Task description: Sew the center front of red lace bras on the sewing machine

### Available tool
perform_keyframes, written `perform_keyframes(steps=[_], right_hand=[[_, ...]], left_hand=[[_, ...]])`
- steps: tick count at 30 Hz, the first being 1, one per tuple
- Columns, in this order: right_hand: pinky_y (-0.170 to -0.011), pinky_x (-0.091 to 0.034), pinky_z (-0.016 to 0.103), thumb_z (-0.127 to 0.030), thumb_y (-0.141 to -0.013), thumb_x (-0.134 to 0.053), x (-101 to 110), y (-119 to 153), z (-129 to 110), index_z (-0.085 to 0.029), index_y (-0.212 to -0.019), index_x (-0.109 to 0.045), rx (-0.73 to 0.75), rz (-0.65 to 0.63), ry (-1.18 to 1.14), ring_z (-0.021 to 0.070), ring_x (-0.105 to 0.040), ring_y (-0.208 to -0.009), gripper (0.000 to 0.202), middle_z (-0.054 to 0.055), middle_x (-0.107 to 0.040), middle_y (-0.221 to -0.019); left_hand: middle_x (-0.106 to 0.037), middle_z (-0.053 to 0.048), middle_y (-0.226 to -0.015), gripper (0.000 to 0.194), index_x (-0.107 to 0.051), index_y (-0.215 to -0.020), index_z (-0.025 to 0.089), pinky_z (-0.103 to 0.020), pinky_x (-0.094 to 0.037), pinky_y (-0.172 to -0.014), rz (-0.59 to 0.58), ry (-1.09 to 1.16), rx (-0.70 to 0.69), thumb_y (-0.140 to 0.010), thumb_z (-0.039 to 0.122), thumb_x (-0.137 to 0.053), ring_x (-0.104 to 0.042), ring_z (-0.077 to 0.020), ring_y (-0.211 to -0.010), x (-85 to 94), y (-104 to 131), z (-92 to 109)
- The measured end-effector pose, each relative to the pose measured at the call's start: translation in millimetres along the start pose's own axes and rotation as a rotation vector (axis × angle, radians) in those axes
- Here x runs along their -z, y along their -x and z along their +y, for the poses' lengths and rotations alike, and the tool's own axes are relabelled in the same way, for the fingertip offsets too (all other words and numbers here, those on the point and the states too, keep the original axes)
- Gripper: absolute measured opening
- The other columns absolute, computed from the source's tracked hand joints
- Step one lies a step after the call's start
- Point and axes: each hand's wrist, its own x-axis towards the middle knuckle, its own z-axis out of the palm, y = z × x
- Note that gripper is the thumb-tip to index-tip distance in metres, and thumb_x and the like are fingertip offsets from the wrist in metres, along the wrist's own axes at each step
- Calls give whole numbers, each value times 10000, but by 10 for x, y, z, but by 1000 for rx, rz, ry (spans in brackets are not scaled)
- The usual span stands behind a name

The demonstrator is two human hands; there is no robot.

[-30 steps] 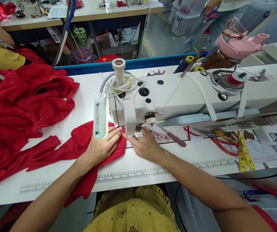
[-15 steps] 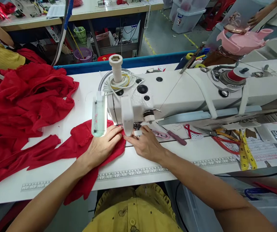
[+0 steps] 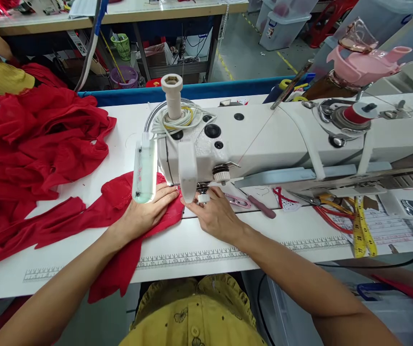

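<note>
Under the head of a white sewing machine (image 3: 206, 144) lies a piece of red fabric (image 3: 119, 192), spread to the left and hanging over the table's front edge. My left hand (image 3: 149, 210) rests flat on this fabric, fingers stretched toward the needle area. On the right of the needle area, my right hand (image 3: 215, 214) has thumb and index finger pinched at the fabric's right edge. The machine head partly hides the fingertips and the needle. A large heap of red fabric (image 3: 40, 144) sits at the left.
A purple-handled tool (image 3: 262, 206), a pink tool (image 3: 237, 200), orange-handled scissors (image 3: 331, 216) and a yellow measuring tape (image 3: 360, 226) lie right of my hands. A pink-lidded jug (image 3: 365, 65) stands behind the machine. A person in yellow (image 3: 0, 72) is at the upper left.
The whole view has shifted slightly. Both hands stay by the needle area, and the fabric lies slightly farther left.
</note>
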Motion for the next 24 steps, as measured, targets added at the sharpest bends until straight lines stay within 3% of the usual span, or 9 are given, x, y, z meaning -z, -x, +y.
perform_keyframes(steps=[6,16,20,24], right_hand=[[-869,-315,389,13,-832,-476,10,-16,-10,-214,-1265,-659,-38,-39,16,244,-445,-898,522,91,-626,-970],[-866,-335,409,11,-835,-479,-37,-23,5,-184,-1191,-691,-61,16,-16,254,-449,-918,458,105,-653,-1025],[-857,-354,394,0,-870,-456,-56,-12,22,-168,-1168,-704,-49,120,-43,239,-459,-878,423,92,-648,-920],[-827,-370,378,-1,-870,-452,-62,-5,19,-157,-1139,-707,-33,175,-77,232,-485,-868,402,79,-631,-861]], left_hand=[[-703,-113,-1243,358,-629,-1299,170,-461,-472,-1041,5,-2,-4,-1003,148,-429,-627,-273,-1213,-14,-34,-132],[-699,-133,-1230,340,-637,-1268,141,-448,-507,-1016,30,20,-30,-997,152,-431,-634,-261,-1184,-20,-110,-196],[-683,-131,-1279,358,-634,-1275,162,-536,-445,-1064,-16,-3,13,-1007,144,-398,-625,-274,-1207,32,-13,-137],[-642,-96,-1361,383,-589,-1330,201,-593,-341,-1135,-76,-35,48,-1010,132,-390,-560,-278,-1296,206,204,49]])
